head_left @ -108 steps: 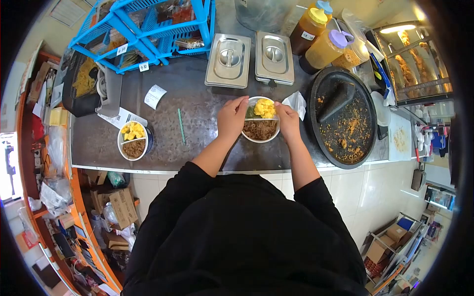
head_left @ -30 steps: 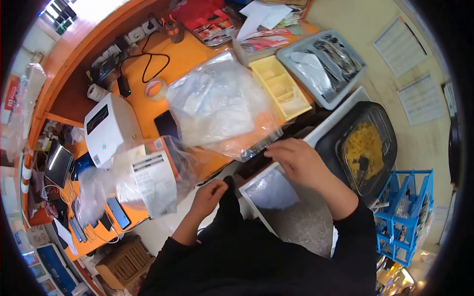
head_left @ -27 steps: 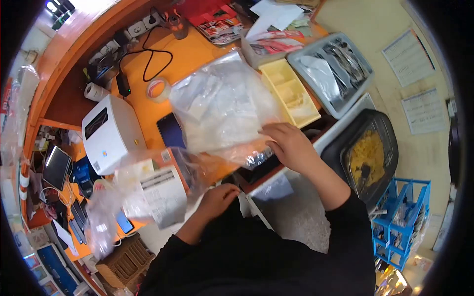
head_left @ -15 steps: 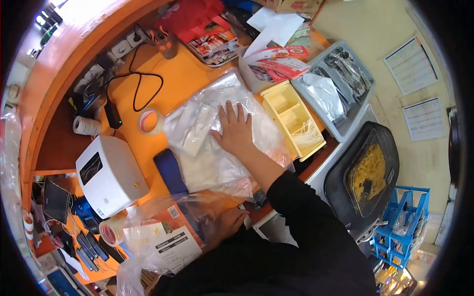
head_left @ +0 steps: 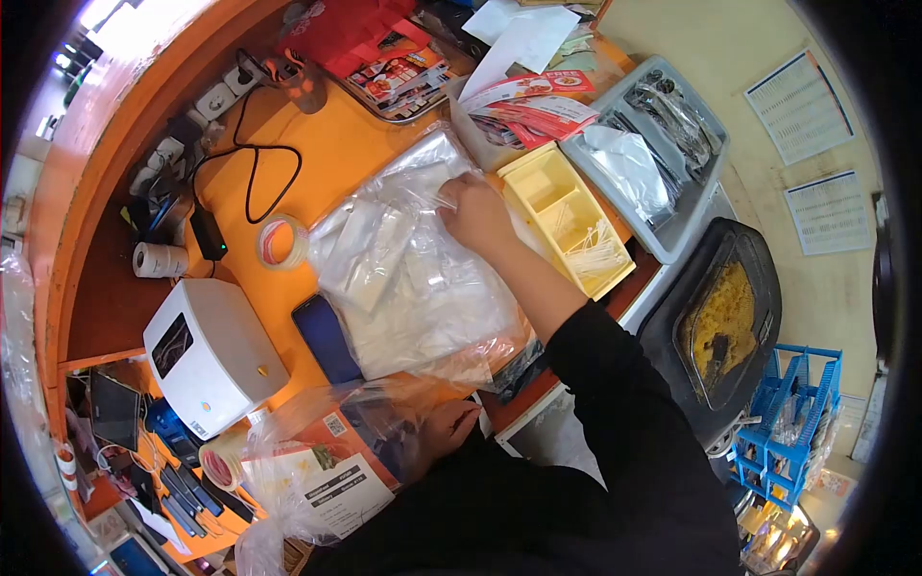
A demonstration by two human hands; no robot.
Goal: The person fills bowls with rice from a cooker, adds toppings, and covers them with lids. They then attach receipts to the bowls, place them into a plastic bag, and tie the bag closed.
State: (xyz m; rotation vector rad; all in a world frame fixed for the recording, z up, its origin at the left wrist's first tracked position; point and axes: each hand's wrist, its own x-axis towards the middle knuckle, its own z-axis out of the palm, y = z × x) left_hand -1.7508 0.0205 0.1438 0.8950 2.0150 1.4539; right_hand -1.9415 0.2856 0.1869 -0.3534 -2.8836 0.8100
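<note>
My right hand [head_left: 473, 217] is over a stack of clear plastic bags [head_left: 394, 317] on the orange counter. Its fingers are curled and pinch the film of a bag near the upper right of the stack. Low in the view, close to my body, my left hand [head_left: 449, 429] is closed at the edge of a clear bag [head_left: 279, 461]. Through this bag show a printed slip [head_left: 336, 494] and an orange leaflet with a QR code. Plastic and sleeve partly cover the left fingers. A dark blue phone [head_left: 327, 338] lies against the stack's left side.
A tape roll [head_left: 282, 241] and a white printer [head_left: 213, 355] stand left. To the right are a yellow divided box [head_left: 557, 206], a grey cutlery tray [head_left: 663, 245], a black-lidded container [head_left: 663, 336] and a blue rack [head_left: 783, 432]. A black cable [head_left: 253, 173] curls behind.
My right hand has gone from lying flat with fingers spread to curled, gathering plastic, and sits slightly farther up the stack. The left hand stays put. The view has shifted slightly.
</note>
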